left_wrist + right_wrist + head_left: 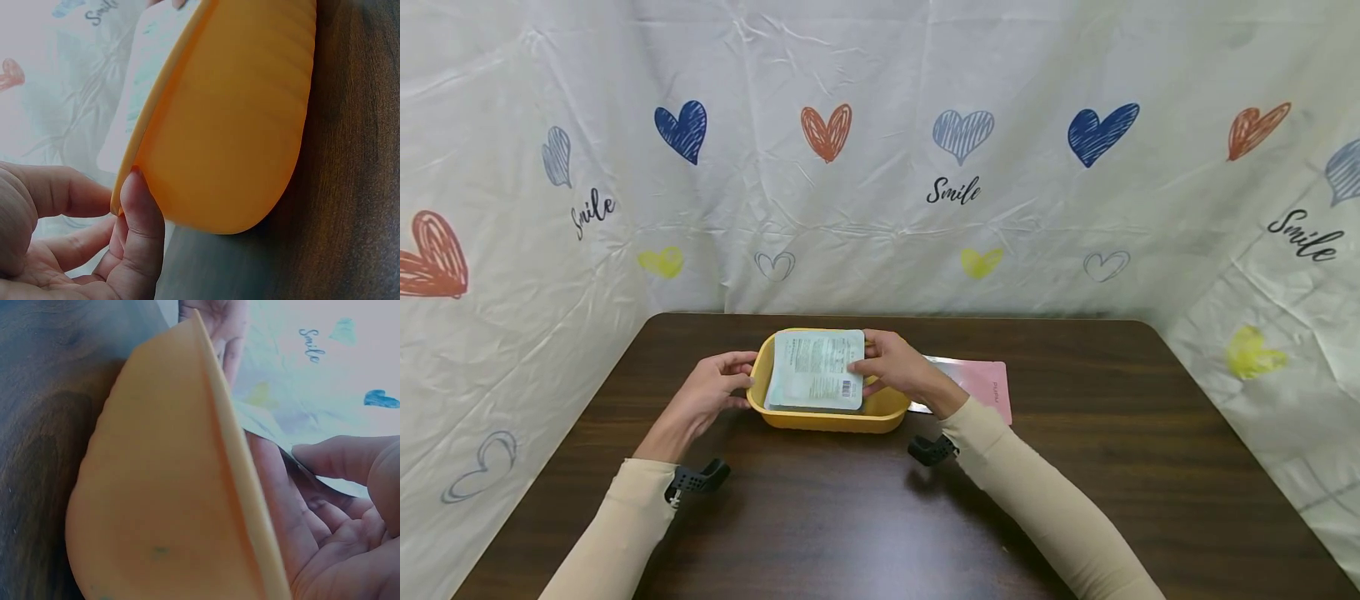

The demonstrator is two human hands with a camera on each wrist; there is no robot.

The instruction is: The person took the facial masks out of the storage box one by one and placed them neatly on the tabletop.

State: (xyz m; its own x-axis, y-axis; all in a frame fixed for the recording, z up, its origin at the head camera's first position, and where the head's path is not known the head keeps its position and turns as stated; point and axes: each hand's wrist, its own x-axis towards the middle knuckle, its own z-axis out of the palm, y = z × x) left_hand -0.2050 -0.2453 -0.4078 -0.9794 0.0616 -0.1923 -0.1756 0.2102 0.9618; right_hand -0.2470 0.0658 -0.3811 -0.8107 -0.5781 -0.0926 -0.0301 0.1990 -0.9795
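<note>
A yellow plastic basin (pixel 831 423) with rounded corners stands near the far side of the table. My left hand (pixel 702 393) pinches its left rim between thumb and fingers, as the left wrist view shows on the basin wall (pixel 231 137). Lying over the basin is a flat pale green sheet mask packet (pixel 812 371) with small print and a barcode. With thumb above and fingers below, my right hand (pixel 898 367) pinches the packet's right edge. In the right wrist view the fingers (pixel 281 506) reach just inside the rim, under the packet.
A pink and silver packet (pixel 981 387) lies flat on the dark wooden table (pixel 820 517) to the right of the basin, partly behind the right forearm. A white curtain (pixel 880 50) printed with hearts hangs behind the table and along both sides.
</note>
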